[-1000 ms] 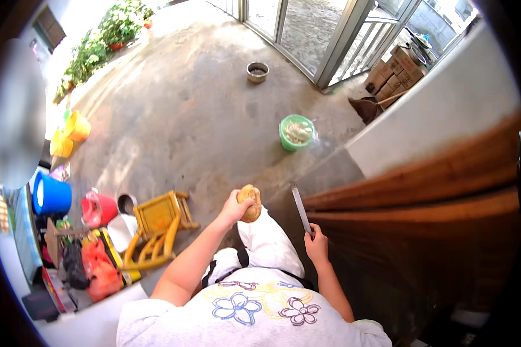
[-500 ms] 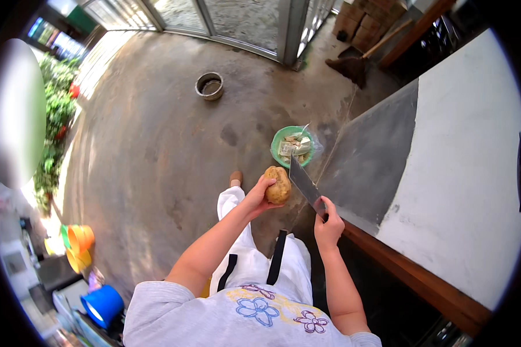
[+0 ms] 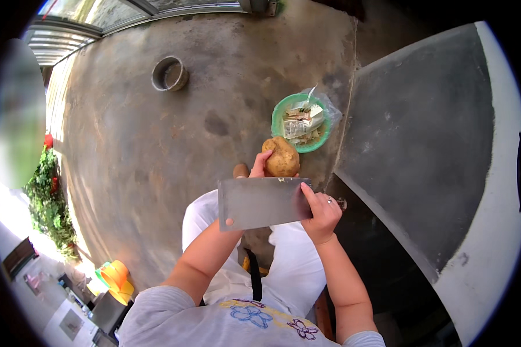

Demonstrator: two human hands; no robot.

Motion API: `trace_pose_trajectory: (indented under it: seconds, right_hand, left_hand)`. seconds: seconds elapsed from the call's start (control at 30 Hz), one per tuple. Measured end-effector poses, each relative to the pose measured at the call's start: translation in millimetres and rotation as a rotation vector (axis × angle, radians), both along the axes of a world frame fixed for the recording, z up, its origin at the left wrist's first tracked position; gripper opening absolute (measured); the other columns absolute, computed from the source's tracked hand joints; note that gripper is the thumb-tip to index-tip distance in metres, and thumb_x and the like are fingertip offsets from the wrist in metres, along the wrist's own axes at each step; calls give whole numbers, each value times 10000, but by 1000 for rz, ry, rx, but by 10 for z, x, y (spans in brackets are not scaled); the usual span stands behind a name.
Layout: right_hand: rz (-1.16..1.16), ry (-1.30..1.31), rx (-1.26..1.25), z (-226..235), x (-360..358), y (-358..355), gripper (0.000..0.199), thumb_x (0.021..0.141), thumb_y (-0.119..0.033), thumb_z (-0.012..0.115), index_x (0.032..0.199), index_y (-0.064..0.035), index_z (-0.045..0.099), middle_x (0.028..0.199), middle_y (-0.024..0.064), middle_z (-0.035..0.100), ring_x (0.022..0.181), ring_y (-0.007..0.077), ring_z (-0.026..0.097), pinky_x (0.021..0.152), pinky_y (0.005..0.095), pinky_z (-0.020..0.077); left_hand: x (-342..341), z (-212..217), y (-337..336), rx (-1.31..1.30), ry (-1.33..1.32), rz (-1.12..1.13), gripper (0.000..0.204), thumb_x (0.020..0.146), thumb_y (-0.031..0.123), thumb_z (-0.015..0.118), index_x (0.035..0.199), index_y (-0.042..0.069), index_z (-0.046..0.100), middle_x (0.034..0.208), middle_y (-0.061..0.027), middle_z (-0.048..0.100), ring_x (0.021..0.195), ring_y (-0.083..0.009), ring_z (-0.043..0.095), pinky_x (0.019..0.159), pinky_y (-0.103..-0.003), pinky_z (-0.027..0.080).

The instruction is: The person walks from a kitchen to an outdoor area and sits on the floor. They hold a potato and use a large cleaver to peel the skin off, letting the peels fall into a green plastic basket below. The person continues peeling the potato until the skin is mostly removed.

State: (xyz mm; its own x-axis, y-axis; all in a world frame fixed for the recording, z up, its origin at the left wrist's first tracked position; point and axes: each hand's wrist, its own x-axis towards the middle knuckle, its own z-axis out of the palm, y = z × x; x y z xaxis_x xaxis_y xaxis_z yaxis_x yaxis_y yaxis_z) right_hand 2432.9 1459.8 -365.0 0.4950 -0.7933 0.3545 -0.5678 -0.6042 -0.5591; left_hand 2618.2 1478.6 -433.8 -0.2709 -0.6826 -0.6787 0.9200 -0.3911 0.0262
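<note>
Potato (image 3: 283,159) in left fingers (image 3: 261,161), broad cleaver (image 3: 261,202) in right fingers (image 3: 311,196).

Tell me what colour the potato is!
The potato is yellowish brown; it shows best in the head view.

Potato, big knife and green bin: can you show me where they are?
Potato (image 3: 282,158): head view, middle of its brown skin.
Big knife (image 3: 258,203): head view, flat side of the blade.
Green bin (image 3: 276,122): head view, left part of its rim.

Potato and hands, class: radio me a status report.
Left hand holds potato. Right hand holds cleaver. Cleaver hides left wrist from view. Green bucket beyond potato.
</note>
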Motion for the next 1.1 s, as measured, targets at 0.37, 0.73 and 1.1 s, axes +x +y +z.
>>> trace_pose_trajectory:
  seconds: [0.37, 0.73, 1.1]
  right_hand:
    - [23, -16, -232, -1925, -300, -178, 454, 746, -77, 768, 1195, -119, 717, 693, 11, 498, 559, 180, 521, 536, 307, 443]
    - [-10, -35, -295, -2817, -444, -38, 472, 737, -66, 751, 1201, -141, 713, 693, 0, 445, 548, 158, 476, 514, 291, 401]
    - [-1, -12, -323, -3000, -399, -62, 459, 727, -89, 773, 1177, -146, 709, 681, -12, 424, 519, 147, 450, 495, 288, 375]
  left_hand:
    - [-479, -1536, -158, -95, 0, 118, 644, 930, 526, 534, 1392, 78, 513, 1250, -177, 633, 1108, -287, 656, 942, -426, 558]
    - [-624, -2142, -77, -113, -131, 44, 615, 968, 528, 504, 1378, 70, 512, 1232, -137, 656, 1080, -260, 675, 939, -402, 549]
    - [-522, -2372, 188, -139, 322, 159, 515, 993, 440, 507, 1370, 89, 529, 1266, -119, 639, 1124, -265, 648, 982, -416, 529]
